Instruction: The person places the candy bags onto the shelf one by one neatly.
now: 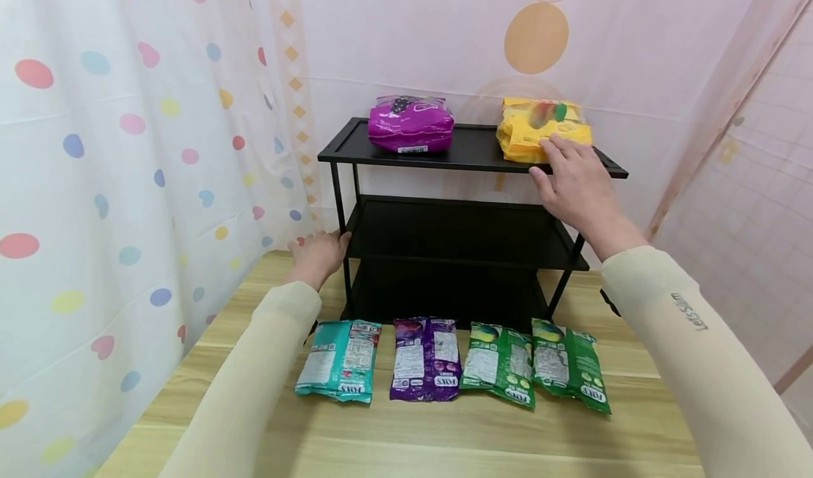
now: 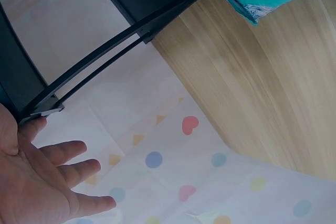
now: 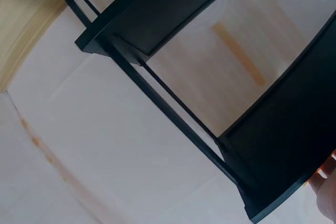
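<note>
My right hand (image 1: 583, 188) reaches up to the top shelf at the right. Its extended fingers touch the front of a yellow bag (image 1: 526, 135) with a mango picture, and the thumb stands apart below. Only fingertips of that hand (image 3: 328, 190) show in the right wrist view, by the shelf edge. Beside the left side of a black three-tier rack (image 1: 457, 231) is my left hand (image 1: 317, 258), touching the frame near the middle shelf. The left wrist view shows that hand (image 2: 50, 182) with its fingers spread. A magenta bag (image 1: 411, 128) stands on the top shelf's left.
On the wooden table (image 1: 444, 439), before the rack, lie a teal packet (image 1: 338, 361), a purple packet (image 1: 425, 358) and two green packets (image 1: 498, 363). A dotted curtain (image 1: 146, 181) hangs at the left, and a pale pink one (image 1: 413, 33) behind the rack.
</note>
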Demonstrator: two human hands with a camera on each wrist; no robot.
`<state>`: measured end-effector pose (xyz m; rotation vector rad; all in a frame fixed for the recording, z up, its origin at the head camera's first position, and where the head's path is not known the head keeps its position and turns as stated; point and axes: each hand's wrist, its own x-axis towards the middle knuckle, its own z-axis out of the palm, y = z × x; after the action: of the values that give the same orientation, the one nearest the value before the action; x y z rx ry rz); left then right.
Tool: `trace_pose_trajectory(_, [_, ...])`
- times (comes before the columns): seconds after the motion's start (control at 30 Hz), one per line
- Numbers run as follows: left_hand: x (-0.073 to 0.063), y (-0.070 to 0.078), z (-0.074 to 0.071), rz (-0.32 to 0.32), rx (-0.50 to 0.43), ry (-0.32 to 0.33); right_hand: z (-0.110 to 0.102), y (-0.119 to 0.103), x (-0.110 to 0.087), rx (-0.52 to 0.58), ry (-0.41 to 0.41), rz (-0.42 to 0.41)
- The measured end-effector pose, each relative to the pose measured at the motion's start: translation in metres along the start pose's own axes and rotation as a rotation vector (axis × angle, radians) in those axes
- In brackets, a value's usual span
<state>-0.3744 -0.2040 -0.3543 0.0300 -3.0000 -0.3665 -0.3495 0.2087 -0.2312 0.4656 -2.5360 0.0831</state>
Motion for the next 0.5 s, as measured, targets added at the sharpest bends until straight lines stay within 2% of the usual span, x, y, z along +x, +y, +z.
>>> trace_pose_trajectory(0.23, [0.001, 0.000, 0.001, -0.002, -0.001, -0.002, 0.003, -0.007, 0.006, 0.014, -0.042, 0.021])
trace_pose_trajectory(0.5, [0.000, 0.001, -0.001, 0.004, -0.010, -0.010, 0.007, -0.014, 0.011, 0.042, -0.031, 0.009])
